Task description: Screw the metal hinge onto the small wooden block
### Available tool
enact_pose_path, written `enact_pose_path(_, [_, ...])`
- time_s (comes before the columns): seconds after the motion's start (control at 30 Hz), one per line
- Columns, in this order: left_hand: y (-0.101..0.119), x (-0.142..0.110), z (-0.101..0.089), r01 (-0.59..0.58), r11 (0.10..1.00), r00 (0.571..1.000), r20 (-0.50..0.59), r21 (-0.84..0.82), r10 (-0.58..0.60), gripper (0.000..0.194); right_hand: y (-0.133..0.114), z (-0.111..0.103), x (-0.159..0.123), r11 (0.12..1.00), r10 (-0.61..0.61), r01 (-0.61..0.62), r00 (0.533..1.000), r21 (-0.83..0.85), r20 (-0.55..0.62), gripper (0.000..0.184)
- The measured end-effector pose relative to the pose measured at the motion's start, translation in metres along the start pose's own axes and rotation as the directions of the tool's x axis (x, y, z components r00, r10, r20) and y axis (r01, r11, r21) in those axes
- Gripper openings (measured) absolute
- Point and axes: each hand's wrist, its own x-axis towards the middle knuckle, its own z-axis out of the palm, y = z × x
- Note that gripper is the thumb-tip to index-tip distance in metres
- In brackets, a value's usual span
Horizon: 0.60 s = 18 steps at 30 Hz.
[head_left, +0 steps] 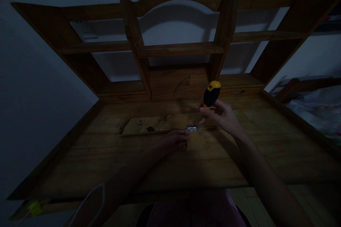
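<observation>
My right hand (220, 113) grips a screwdriver (211, 94) with a black and yellow handle, held upright and tilted. Its shaft points down toward the right end of a small silver hinge (193, 128). The exact contact of the tip is too dark to make out. The hinge lies along the far edge of a small wooden block (196, 141). My left hand (178, 139) closes on the left side of this block, fingers near the hinge's left end. A longer piece of wood (146, 125) with a rough, broken surface lies behind and to the left.
The wooden desk (87, 159) has a raised shelf unit (181, 50) along its back. A white cable (90, 198) loops at the lower left beside a yellow object (35, 208). Plastic-like material (317, 110) sits beyond the right edge. The light is dim.
</observation>
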Motion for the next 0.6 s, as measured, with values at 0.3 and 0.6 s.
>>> enact_pose_path(0.3, [0.0,0.0,-0.001,0.008,0.999,1.0,-0.006,0.034,-0.008,0.029,-0.002,-0.005,-0.002,0.999,0.023,-0.026,0.996,0.027,0.087,0.034])
enact_pose_path(0.6, [0.003,-0.003,0.004,0.021,1.0,1.0,-0.012,-0.01,-0.021,0.022,0.002,0.005,0.001,1.0,0.008,-0.009,0.999,-0.023,-0.049,0.041])
